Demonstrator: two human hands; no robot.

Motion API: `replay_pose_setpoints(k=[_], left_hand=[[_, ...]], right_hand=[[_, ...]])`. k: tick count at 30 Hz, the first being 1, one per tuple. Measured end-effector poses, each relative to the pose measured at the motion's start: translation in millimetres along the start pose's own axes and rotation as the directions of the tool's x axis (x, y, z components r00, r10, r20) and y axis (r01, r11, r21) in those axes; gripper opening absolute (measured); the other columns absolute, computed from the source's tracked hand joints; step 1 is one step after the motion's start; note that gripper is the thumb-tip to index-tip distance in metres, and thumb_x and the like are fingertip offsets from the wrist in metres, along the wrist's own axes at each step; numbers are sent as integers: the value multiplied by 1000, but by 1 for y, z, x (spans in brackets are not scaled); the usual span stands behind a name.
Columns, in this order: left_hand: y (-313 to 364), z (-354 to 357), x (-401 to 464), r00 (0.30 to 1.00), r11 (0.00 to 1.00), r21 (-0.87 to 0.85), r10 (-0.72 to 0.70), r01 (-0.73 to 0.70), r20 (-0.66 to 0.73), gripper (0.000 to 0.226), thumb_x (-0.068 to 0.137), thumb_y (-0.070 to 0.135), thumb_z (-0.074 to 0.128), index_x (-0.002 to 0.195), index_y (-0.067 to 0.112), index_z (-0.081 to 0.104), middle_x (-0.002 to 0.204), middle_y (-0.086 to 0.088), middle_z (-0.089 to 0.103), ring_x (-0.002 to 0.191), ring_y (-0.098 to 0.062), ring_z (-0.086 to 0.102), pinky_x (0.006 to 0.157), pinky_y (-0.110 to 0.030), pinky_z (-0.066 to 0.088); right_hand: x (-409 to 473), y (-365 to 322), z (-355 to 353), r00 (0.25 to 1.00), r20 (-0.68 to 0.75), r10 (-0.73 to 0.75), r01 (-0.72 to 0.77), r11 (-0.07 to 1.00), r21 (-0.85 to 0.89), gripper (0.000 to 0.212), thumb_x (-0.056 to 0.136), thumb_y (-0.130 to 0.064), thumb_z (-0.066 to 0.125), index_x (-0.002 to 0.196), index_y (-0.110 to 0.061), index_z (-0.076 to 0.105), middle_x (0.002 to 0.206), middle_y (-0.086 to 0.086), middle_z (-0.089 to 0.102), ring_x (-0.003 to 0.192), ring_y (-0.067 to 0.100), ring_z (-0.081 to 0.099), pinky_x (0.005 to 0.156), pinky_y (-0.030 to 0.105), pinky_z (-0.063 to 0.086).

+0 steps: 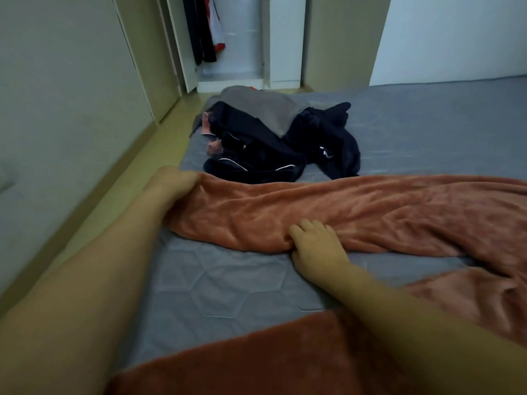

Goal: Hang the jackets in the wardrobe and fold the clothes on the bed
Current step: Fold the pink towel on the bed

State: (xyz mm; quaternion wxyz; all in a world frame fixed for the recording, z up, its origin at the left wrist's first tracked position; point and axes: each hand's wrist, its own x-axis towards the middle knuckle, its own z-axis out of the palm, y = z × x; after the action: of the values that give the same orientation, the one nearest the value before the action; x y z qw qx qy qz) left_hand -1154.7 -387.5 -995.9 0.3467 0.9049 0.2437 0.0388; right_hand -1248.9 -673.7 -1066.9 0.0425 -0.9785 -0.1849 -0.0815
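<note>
Gripping fuzzy rust-orange fleece blanket point(328, 206) on grey quilted bed point(216, 280): left hand point(174, 181) clamped at corner, right hand point(316, 246) pinching near edge; dark clothes pile point(273, 143) beyond, no legible writing.

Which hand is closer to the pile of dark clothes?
Left. The left hand grips the orange blanket just in front of the dark clothes pile; the right hand holds the blanket's near edge, farther back.

Plush, fuzzy orange blanket point(342, 212) on quilted matt grey mattress point(222, 283); glossy, perhaps laminate, wardrobe point(285, 52).
</note>
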Motion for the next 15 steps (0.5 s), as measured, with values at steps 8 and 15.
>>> replay_pose_setpoints(k=[8, 15], left_hand=[[-12, -11, -32, 863, 842, -519, 364, -144, 350, 39, 100, 19, 50, 139, 18, 51, 132, -7, 61, 116, -24, 60, 100, -39, 47], [-44, 1, -12, 947, 951, 115, 264, -287, 183, 46, 93, 29, 41, 117, -7, 58, 124, -27, 58, 113, -38, 56, 98, -38, 45]], right_hand=[[-20, -7, 17, 987, -136, 83, -80, 996, 32, 13, 74, -5, 62, 85, -9, 56, 79, 11, 59, 71, 34, 57, 66, 38, 37], [-12, -7, 13, 998, -14, 66, -68, 989, -134, 24, 85, -14, 47, 109, -15, 48, 103, 7, 62, 91, 31, 60, 69, 34, 33]])
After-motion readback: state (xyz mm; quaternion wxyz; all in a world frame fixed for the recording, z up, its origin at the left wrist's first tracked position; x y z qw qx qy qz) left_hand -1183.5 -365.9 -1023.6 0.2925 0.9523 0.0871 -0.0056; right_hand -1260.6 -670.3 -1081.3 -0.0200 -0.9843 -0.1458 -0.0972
